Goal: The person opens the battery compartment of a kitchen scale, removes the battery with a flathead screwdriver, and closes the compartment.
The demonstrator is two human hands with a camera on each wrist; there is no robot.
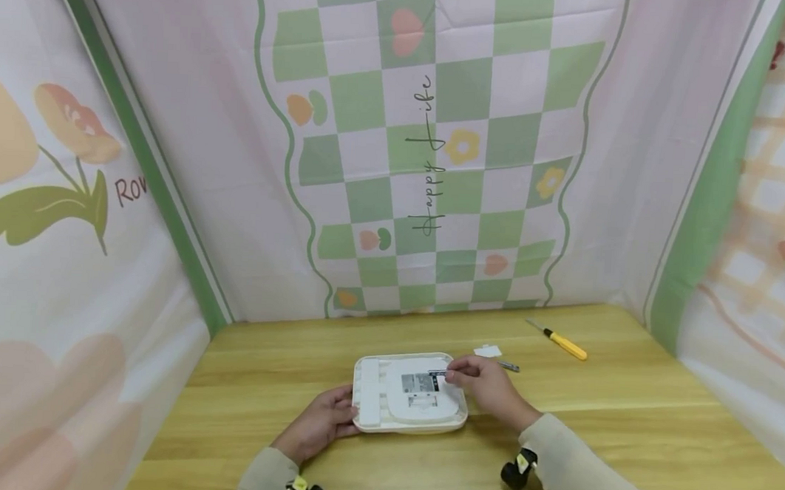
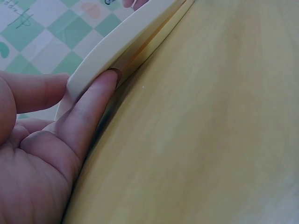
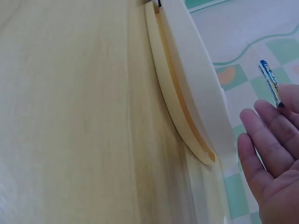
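Observation:
A white, round-cornered device [image 1: 393,410] lies tilted over the table with a grey label [image 1: 416,383] and a small open battery compartment [image 1: 422,402] facing up. My left hand [image 1: 319,421] grips its left edge, the thumb above and a finger beneath, as the left wrist view shows. Above the device's right part, my right hand [image 1: 490,389] pinches a slim battery [image 3: 269,83] between thumb and fingertips. In the right wrist view the battery is apart from the device, and the other fingers are spread loosely. Whether the compartment holds anything is too small to tell.
Behind my right hand lie a small white cover [image 1: 487,351] and a slim grey cylinder [image 1: 510,366], perhaps another battery. A yellow-handled screwdriver [image 1: 565,346] rests farther back right on the wooden table [image 1: 260,364]. Patterned cloth [image 1: 410,164] hangs behind and on both sides.

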